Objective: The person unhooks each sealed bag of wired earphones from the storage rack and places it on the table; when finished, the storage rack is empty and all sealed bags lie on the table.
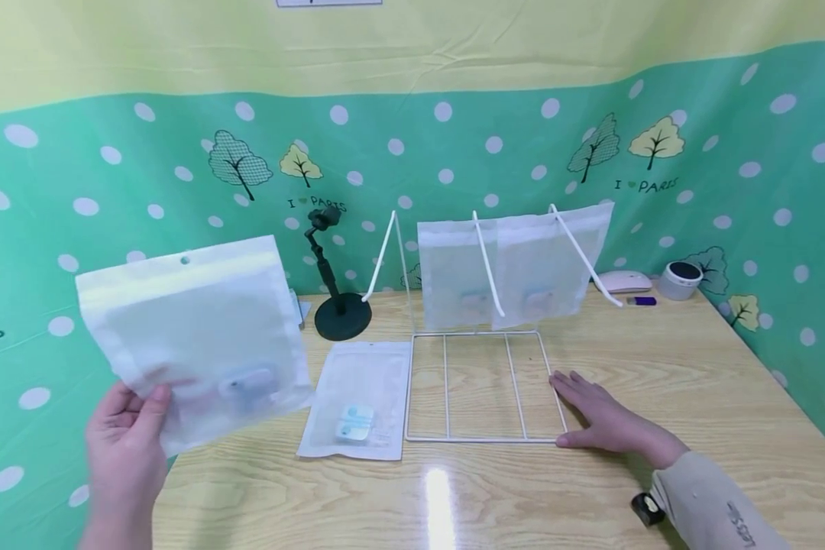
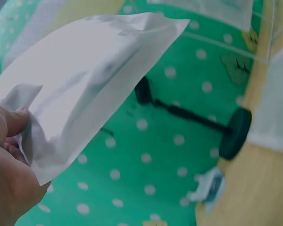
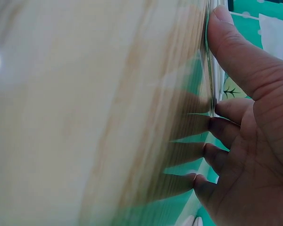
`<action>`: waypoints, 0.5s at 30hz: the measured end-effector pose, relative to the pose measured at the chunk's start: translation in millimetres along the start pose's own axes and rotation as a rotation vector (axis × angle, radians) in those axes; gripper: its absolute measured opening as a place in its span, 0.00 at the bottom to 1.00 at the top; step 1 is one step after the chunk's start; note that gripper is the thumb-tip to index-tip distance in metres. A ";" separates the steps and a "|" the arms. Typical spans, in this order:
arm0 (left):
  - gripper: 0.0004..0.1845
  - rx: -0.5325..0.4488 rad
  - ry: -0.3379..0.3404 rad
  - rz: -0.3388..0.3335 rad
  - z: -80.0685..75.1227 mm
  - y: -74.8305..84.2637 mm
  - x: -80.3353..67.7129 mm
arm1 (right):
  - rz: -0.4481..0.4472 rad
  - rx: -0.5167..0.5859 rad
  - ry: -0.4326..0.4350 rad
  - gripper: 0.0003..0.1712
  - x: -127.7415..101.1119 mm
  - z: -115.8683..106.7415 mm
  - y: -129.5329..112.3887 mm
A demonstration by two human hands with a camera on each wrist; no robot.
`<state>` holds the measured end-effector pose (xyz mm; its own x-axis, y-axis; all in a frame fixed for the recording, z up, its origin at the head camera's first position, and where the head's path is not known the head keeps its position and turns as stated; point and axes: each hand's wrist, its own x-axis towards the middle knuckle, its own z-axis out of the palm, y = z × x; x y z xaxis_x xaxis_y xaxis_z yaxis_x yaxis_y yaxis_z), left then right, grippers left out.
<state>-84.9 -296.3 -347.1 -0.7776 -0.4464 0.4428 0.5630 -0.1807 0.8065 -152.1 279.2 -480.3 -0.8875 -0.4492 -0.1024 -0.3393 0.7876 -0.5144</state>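
My left hand (image 1: 127,428) pinches the lower left edge of a white translucent pouch (image 1: 206,321), raised above the left side of the table. The pouch has a small hang hole near its top, and a bluish item shows faintly through it. Its bulging side appears in the left wrist view. My right hand (image 1: 605,420) rests on the tabletop, thumb and fingertips at the right rail of a white wire display rack (image 1: 477,440). Two similar pouches (image 1: 529,267) hang on the rack's upper prongs.
Left of the rack base lies another flat pouch (image 1: 371,382) with a pale square item inside. Behind it stands a black stand (image 1: 344,317). A white mouse (image 1: 626,282), a round white device (image 1: 681,281) and a purple USB stick (image 1: 642,301) sit at the back right, before a polka-dot curtain (image 1: 447,145).
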 end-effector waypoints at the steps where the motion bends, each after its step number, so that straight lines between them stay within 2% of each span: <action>1: 0.16 0.054 0.009 -0.041 -6.8 -1.3 2.9 | 0.003 -0.001 -0.001 0.60 0.2 -0.1 -0.3; 3: 0.15 0.153 0.011 -0.120 -20.5 -4.7 8.1 | 0.009 -0.001 -0.005 0.60 0.4 -0.3 -1.1; 5: 0.15 0.247 -0.026 -0.178 -34.8 -8.9 13.7 | 0.013 0.001 -0.008 0.60 0.4 -0.5 -1.7; 10: 0.14 0.404 -0.192 -0.295 -72.8 -23.7 26.8 | 0.007 0.002 -0.013 0.60 -0.3 -1.3 -3.0; 15: 0.16 0.640 -0.295 -0.419 -104.4 -41.5 38.4 | -0.005 0.004 -0.012 0.60 -1.2 -1.9 -3.9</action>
<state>-108.9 -397.4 -404.6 -0.9798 -0.1878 0.0683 0.0103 0.2940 0.9557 -150.4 277.4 -476.6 -0.8820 -0.4580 -0.1106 -0.3422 0.7840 -0.5179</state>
